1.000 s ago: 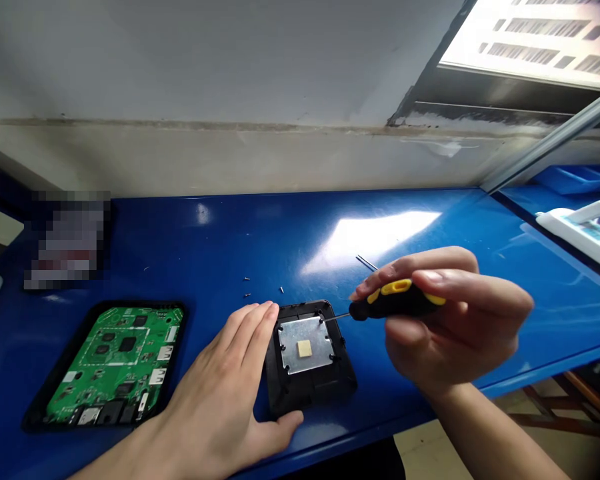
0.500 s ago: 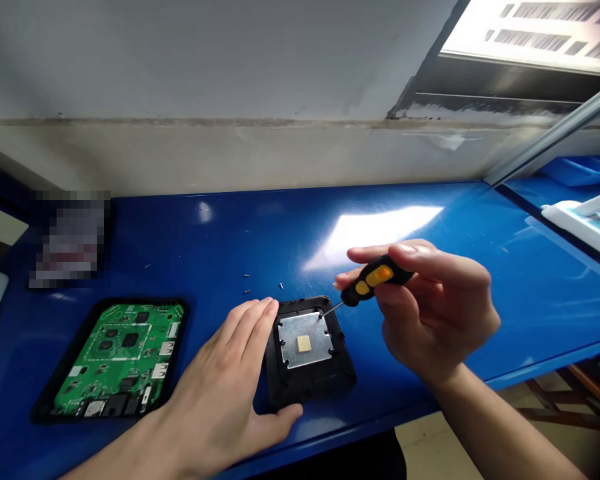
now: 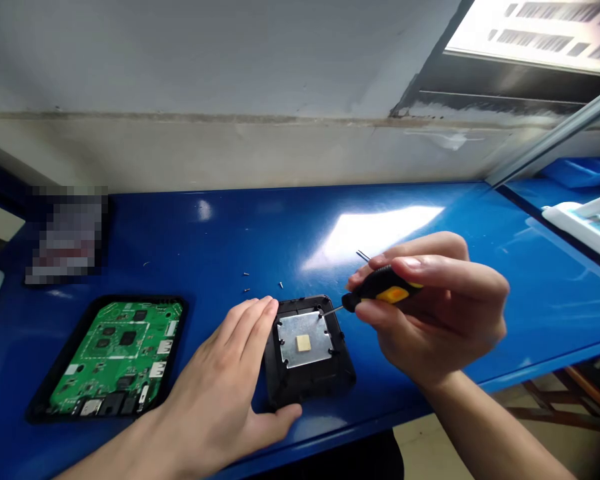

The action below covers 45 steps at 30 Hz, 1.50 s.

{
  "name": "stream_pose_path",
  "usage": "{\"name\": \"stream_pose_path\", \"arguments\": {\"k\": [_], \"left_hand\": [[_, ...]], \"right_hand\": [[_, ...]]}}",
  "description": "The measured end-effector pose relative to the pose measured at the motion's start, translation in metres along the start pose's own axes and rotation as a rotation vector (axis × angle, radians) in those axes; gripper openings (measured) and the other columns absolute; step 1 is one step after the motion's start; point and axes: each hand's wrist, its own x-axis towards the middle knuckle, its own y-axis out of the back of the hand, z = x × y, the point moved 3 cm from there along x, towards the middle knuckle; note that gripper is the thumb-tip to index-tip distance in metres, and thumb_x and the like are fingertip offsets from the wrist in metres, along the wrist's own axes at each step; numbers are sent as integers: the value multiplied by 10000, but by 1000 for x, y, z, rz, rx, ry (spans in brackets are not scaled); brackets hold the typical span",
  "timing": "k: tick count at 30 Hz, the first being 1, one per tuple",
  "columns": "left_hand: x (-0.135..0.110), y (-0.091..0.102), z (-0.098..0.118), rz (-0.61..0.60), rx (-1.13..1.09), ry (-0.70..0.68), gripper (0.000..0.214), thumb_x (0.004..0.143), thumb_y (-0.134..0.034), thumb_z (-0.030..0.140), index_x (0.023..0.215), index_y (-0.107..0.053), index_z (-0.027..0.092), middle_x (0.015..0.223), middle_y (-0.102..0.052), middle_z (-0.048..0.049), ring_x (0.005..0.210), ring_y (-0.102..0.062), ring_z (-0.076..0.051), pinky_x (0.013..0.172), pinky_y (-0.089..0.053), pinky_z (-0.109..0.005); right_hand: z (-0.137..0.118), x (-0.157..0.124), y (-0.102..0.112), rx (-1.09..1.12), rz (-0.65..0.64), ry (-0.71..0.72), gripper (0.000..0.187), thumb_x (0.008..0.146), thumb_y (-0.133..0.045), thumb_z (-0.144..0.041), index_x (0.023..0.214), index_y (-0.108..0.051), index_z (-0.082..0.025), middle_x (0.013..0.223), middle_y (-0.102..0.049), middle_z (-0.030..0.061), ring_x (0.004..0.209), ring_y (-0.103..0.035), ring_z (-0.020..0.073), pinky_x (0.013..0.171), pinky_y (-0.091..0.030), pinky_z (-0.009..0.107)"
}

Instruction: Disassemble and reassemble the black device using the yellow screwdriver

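Observation:
A black plastic cover (image 3: pixel 310 390) lies on the blue table, with a silvery metal plate (image 3: pixel 293 324) inside it and a small pale pad (image 3: pixel 303 343) on the plate. My left hand (image 3: pixel 225 380) steadies the cover, fingers along its left side and thumb at its near edge. In my right hand (image 3: pixel 440 307) is a black-and-yellow screwdriver (image 3: pixel 393 294), tilted, its tip at a screw in the plate's upper right corner. Two thin dark prongs (image 3: pixel 363 256) stick out past the right fingers; the rest of that item is hidden.
Several small screws (image 3: pixel 281 285) lie beyond the cover on the blue table (image 3: pixel 220 247). To the left is a green circuit board (image 3: pixel 113 360) in a black housing. A blurred-out item (image 3: pixel 70 233) sits at far left. A white object (image 3: pixel 587 223) and a blue tray (image 3: pixel 580 171) are at right.
The screwdriver's handle has turned and dipped lower in my right hand, whose fingers have shifted around it. The two thin prongs now show. My left hand and the cover stay nearly still.

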Motion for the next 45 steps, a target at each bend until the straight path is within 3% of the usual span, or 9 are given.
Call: {"name": "stream_pose_path", "arguments": {"k": [6,13,16,22,27,31,39,42,45], "left_hand": [[0,1,0,-16,3,1,1005,721,-784,431,1517,-259,115,1470,-518,-241,1340,-523,-427,1004,-577,-570],[1,1,0,-23,11,0,1006,718,-785,432,1512,-256,113,1475,-514,-243,1352,-511,-420,1014,-571,-567],[0,1,0,-22,6,2,1023,714,-792,440,1517,-243,123,1478,-512,-239,1350,-513,-416,1014,-572,-559],[0,2,0,-17,3,-5,1024,716,-804,455,1515,-261,116,1475,-518,-240,1342,-523,-421,1006,-578,-565],[1,2,0,-16,3,-8,1016,716,-810,461,1507,-287,99,1469,-525,-247,1336,-530,-427,1006,-577,-570],[1,1,0,-18,-2,-1,1018,715,-804,460,1516,-279,115,1480,-516,-240,1348,-520,-426,1015,-569,-575],[0,0,-1,-27,-6,7,1029,715,-799,450,1526,-252,132,1497,-504,-230,1364,-501,-419,1016,-569,-570],[0,0,0,-31,2,-2,1043,719,-800,472,1529,-238,134,1500,-501,-234,1369,-497,-420,1023,-562,-574],[0,1,0,-29,2,-2,1052,723,-801,475,1536,-225,138,1506,-494,-235,1370,-497,-425,1021,-561,-580]], "right_hand": [[1,-4,-2,28,30,-22,489,823,-781,-145,1262,-667,-327,943,-697,4,716,-692,182,460,-619,334],[-4,-8,-6,119,-74,-57,551,930,-593,-81,1431,-523,-299,1216,-724,61,882,-769,208,618,-685,360],[-4,-8,-5,152,-119,-44,484,949,-565,-92,1399,-560,-270,1218,-739,68,927,-767,221,639,-690,382],[-5,-3,-2,145,-83,16,442,879,-737,-197,1309,-641,-221,1144,-698,86,856,-730,207,561,-679,351],[-9,-1,-2,75,-26,3,526,799,-766,-49,1272,-658,-252,1028,-678,31,768,-707,161,545,-670,317],[-8,-3,-3,74,1,-47,480,839,-697,-25,1265,-660,-241,1036,-709,47,834,-721,196,555,-674,349],[-7,-8,-9,171,-114,-87,478,977,-508,-73,1414,-537,-265,1249,-714,70,902,-769,197,671,-686,388],[-6,-6,-9,188,-106,-75,403,982,-511,-106,1355,-589,-238,1254,-719,92,929,-763,224,664,-677,406],[-5,-4,-8,205,-101,-35,387,946,-643,-215,1332,-605,-226,1264,-695,112,983,-734,254,657,-670,417]]}}
